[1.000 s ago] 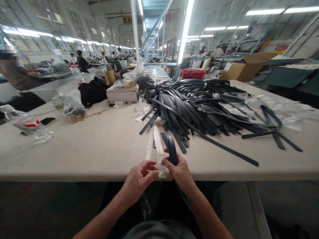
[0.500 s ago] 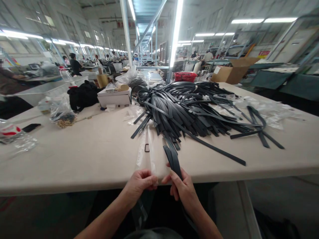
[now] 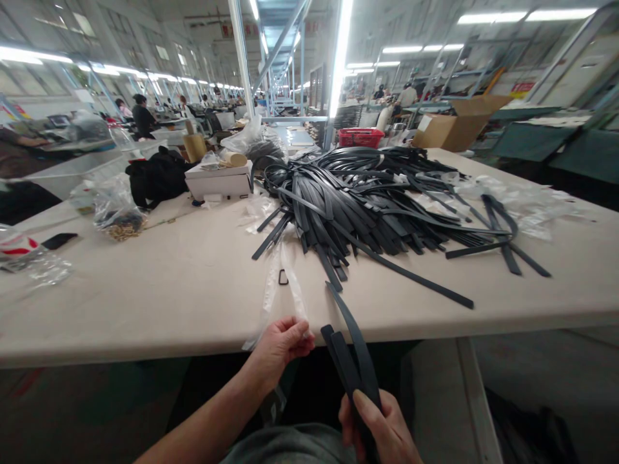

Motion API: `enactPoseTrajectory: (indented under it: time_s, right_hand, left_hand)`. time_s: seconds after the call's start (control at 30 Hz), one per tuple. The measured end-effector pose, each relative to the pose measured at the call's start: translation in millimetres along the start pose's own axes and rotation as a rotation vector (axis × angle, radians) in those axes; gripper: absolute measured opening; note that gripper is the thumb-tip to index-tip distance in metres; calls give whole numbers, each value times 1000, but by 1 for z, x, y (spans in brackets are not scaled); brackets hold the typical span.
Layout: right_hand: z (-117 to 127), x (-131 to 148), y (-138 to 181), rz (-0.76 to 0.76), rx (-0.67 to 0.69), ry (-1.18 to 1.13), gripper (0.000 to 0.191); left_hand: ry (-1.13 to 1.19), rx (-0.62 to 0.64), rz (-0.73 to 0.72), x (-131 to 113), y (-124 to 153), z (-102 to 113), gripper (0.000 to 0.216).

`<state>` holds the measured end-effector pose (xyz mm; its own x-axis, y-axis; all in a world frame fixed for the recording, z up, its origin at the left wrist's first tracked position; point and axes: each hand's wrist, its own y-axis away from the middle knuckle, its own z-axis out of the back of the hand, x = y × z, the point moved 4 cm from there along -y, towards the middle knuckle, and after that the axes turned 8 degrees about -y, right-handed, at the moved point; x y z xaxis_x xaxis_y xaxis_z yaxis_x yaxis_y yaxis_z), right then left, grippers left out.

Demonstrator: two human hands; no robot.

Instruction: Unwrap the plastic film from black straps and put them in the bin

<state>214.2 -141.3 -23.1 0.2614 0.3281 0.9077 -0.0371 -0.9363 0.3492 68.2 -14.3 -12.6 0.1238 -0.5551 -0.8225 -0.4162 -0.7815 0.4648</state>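
At the table's front edge, my left hand [image 3: 283, 347] has its thumb and fingers pinched on the end of a translucent plastic strip [image 3: 296, 293]. The strip runs back across the cloth towards a large pile of black straps [image 3: 319, 216]. Lower and to the right, my right hand [image 3: 387, 422] is closed around a few flat black straps [image 3: 355, 361]. Their upper ends fan apart, one curving higher than the others; their lower part is hidden by the hand. A small dark rectangular ring [image 3: 280, 278] lies by the plastic strip.
On the left of the cloth-covered table [image 3: 159, 296] are a phone [image 3: 59, 241], a plastic bag of small metal parts [image 3: 120, 222], a black bag [image 3: 159, 177] and a white box [image 3: 217, 182]. A red basket [image 3: 360, 138] and a cardboard box [image 3: 447, 132] stand behind. People work farther back.
My right hand has moved down and towards me with the black straps, whose ends have spread apart. My left hand has shifted slightly up and right, still pinching the plastic.
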Motion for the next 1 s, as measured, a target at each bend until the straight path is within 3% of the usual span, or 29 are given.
enactPoseTrajectory:
  time_s: [0.2,0.53,1.0]
  right_hand:
    - [0,-4,9,91,-24,225,58]
    - [-8,1,3,242,61,508,55]
    - [-3,-7,-9,106,46,313,54]
  left_hand:
    - [-11,5,-1,0,1,2,42]
    - [-51,0,-2,-1,5,-1,44]
    - [33,33,69,9,2,1,41]
